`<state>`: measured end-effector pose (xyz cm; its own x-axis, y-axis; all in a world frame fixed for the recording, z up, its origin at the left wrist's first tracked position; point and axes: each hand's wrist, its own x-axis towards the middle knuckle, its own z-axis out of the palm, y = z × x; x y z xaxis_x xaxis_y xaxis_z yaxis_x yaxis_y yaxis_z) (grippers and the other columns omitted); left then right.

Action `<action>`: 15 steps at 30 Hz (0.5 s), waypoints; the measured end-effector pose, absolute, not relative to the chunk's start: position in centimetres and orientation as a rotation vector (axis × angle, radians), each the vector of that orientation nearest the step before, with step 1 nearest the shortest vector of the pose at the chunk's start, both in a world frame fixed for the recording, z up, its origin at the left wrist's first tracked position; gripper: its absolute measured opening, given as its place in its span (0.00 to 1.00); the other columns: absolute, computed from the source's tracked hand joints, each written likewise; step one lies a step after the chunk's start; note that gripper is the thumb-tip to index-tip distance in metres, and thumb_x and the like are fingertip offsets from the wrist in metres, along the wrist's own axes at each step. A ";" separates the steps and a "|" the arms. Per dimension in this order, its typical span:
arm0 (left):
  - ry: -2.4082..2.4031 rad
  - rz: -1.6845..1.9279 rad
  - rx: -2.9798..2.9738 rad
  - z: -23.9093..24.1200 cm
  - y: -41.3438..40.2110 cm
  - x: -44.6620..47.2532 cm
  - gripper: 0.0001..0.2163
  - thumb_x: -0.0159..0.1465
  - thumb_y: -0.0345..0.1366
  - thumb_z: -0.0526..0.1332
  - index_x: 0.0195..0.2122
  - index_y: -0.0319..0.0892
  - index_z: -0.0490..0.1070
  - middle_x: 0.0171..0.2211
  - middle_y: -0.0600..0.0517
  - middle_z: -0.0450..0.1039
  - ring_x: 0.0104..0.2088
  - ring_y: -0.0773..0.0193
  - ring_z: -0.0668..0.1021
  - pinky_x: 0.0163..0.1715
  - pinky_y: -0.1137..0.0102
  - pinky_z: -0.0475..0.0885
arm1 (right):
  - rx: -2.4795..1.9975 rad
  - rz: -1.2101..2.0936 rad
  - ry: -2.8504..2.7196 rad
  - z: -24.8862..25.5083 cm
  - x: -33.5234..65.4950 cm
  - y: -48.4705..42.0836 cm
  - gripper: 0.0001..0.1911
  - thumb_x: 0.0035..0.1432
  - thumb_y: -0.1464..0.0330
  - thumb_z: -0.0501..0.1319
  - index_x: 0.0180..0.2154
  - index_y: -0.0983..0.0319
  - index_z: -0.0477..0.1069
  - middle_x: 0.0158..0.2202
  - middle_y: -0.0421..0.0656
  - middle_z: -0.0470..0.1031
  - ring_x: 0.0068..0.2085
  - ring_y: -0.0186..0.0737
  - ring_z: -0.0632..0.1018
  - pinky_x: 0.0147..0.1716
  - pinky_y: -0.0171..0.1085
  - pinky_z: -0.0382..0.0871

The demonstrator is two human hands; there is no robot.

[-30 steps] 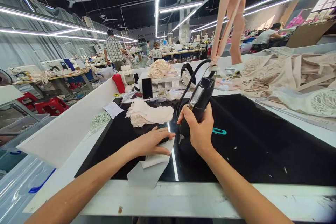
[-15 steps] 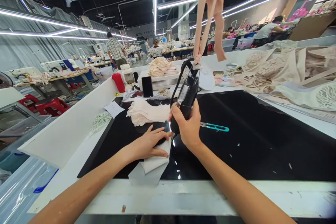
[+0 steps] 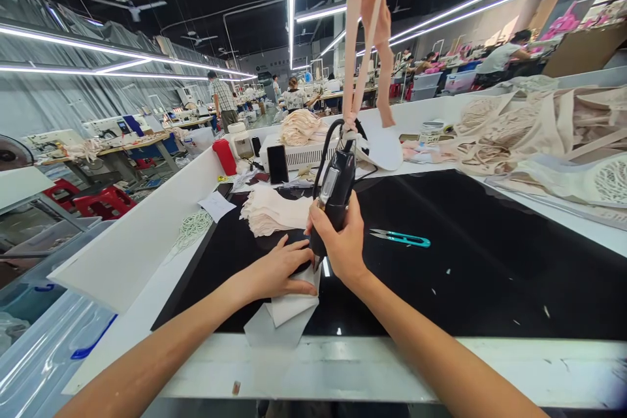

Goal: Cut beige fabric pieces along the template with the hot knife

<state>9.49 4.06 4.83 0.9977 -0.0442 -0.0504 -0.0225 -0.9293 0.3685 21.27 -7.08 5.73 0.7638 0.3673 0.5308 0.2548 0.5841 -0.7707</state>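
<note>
My right hand (image 3: pixel 340 238) is wrapped round a black corded hand-held power tool (image 3: pixel 337 183) with a metal plate on its side. Its lower end meets the edge of a white fabric piece (image 3: pixel 294 304) beside my left fingertips; the tip is partly hidden. My left hand (image 3: pixel 281 269) lies with fingers spread, pressing on the fabric and on a dark rounded piece under the fingers. Pale pink fabric strips (image 3: pixel 349 65) hold the tool's cord from above. Beyond my left hand is a stack of cream fabric pieces (image 3: pixel 272 210). Teal thread snips (image 3: pixel 409 240) lie to the right.
A black sheet (image 3: pixel 465 261) covers much of the white table (image 3: pixel 372 366). Beige straps (image 3: pixel 533 121) are heaped at the right. At the back stand a phone (image 3: pixel 277 164), a white box (image 3: pixel 298 155) and a red container (image 3: pixel 225 157). Pale green cord (image 3: pixel 193 228) lies left.
The tool in my right hand has come slightly toward me and left along the fabric edge. The hanging strips have swung left. My left hand stays on the fabric.
</note>
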 end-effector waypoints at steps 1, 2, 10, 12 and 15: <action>-0.038 -0.093 2.760 4.9 4.0 9.5 0.20 0.64 0.44 0.71 0.53 0.43 0.70 0.59 0.42 0.73 0.68 0.44 0.67 0.69 0.33 0.44 | -0.972 0.071 -0.730 5.8 21.3 -7.1 0.16 0.55 0.58 0.71 0.39 0.56 0.68 0.31 0.35 0.71 0.31 0.35 0.72 0.30 0.36 0.73; -0.029 -0.104 2.754 5.0 4.0 9.5 0.20 0.65 0.45 0.71 0.52 0.43 0.70 0.59 0.42 0.73 0.68 0.44 0.67 0.69 0.33 0.43 | -0.974 0.069 -0.732 5.8 21.4 -7.1 0.16 0.55 0.58 0.71 0.39 0.56 0.67 0.31 0.35 0.71 0.30 0.35 0.72 0.30 0.36 0.73; -0.009 -0.172 2.675 5.3 3.9 9.4 0.19 0.65 0.43 0.72 0.52 0.47 0.70 0.64 0.46 0.70 0.74 0.46 0.56 0.71 0.36 0.39 | -0.996 0.009 -0.666 6.1 23.1 -7.2 0.18 0.55 0.58 0.71 0.42 0.56 0.67 0.31 0.35 0.72 0.28 0.35 0.74 0.28 0.36 0.75; -0.016 -0.167 2.668 5.3 4.0 9.4 0.21 0.65 0.43 0.72 0.55 0.48 0.69 0.62 0.47 0.72 0.74 0.46 0.57 0.71 0.36 0.39 | -0.974 0.035 -0.662 6.1 23.2 -7.1 0.19 0.55 0.58 0.71 0.42 0.55 0.67 0.31 0.35 0.72 0.26 0.34 0.73 0.26 0.36 0.75; -0.028 -0.157 2.666 5.2 4.1 9.4 0.23 0.65 0.43 0.71 0.58 0.49 0.68 0.59 0.48 0.74 0.73 0.47 0.58 0.71 0.36 0.39 | -0.969 0.039 -0.669 6.0 23.0 -7.1 0.19 0.55 0.58 0.71 0.43 0.55 0.67 0.32 0.35 0.73 0.26 0.34 0.73 0.27 0.36 0.76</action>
